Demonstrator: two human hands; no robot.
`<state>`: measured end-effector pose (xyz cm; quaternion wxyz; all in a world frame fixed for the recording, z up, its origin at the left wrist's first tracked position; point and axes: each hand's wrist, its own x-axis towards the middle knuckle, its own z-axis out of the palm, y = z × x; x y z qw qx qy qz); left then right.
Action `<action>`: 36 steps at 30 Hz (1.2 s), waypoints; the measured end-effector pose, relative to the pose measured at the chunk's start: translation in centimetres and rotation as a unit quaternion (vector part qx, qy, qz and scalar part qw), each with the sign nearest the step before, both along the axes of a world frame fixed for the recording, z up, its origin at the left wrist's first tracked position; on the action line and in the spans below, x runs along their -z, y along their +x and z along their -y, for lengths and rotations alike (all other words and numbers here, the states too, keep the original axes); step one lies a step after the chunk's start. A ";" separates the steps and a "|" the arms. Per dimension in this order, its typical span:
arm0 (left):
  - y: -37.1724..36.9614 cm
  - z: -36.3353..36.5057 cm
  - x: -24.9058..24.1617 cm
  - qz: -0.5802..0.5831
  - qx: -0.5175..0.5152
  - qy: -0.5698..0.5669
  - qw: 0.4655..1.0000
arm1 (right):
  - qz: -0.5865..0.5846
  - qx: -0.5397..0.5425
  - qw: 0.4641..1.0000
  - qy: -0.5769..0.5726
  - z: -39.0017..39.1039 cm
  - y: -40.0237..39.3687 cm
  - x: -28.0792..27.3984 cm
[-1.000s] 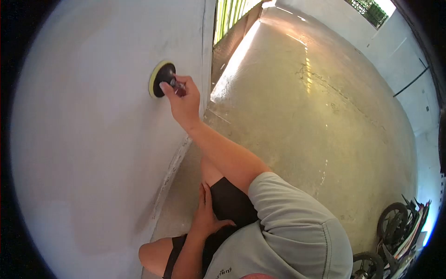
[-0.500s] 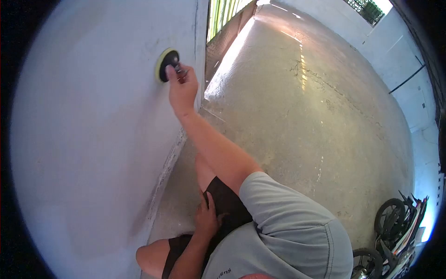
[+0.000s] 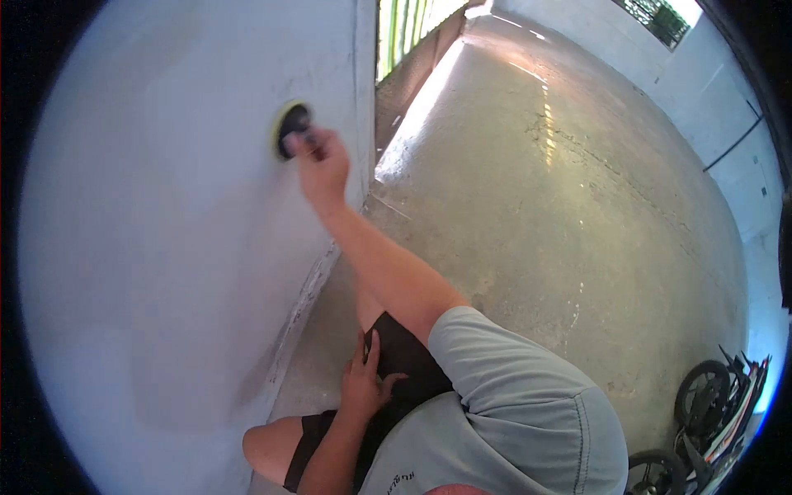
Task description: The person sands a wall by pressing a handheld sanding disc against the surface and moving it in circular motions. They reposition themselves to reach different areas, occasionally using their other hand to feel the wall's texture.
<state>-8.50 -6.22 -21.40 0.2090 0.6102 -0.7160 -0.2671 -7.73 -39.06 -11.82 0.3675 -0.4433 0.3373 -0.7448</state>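
Note:
A round pad with a pale yellow rim and black back (image 3: 292,128) is against the white wall (image 3: 165,214). My right hand (image 3: 323,169) is closed on the small stem at the back of the pad; hand and pad are slightly blurred. Lower down, my left hand (image 3: 363,384) rests on the dark shorts (image 3: 404,355) over my thigh, its fingers apart and nothing in it. The pad's front face is hidden against the wall.
The wall's chipped bottom edge (image 3: 307,301) meets a concrete floor (image 3: 495,214) with cracks. A slatted gate (image 3: 408,33) stands beyond the wall's end. Motorcycles (image 3: 709,412) are at the lower right. A barred window (image 3: 656,18) is at the upper right.
The pad and my right hand have moved slightly down and left along the wall. My left hand's fingers have spread, with the thumb now out. The view has shifted a little.

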 end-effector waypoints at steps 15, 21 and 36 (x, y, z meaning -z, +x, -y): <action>4.6 1.8 -3.8 -0.250 -0.143 -0.098 0.953 | 0.041 -0.129 0.987 0.088 0.4 -1.4 0.8; 4.5 2.1 -4.7 -0.226 -0.095 -0.080 0.966 | 0.078 -0.091 0.973 0.199 4.5 -4.3 1.1; 2.4 2.4 -2.8 -0.206 -0.038 -0.110 0.972 | 0.036 -0.146 0.974 0.172 2.0 -4.1 -0.4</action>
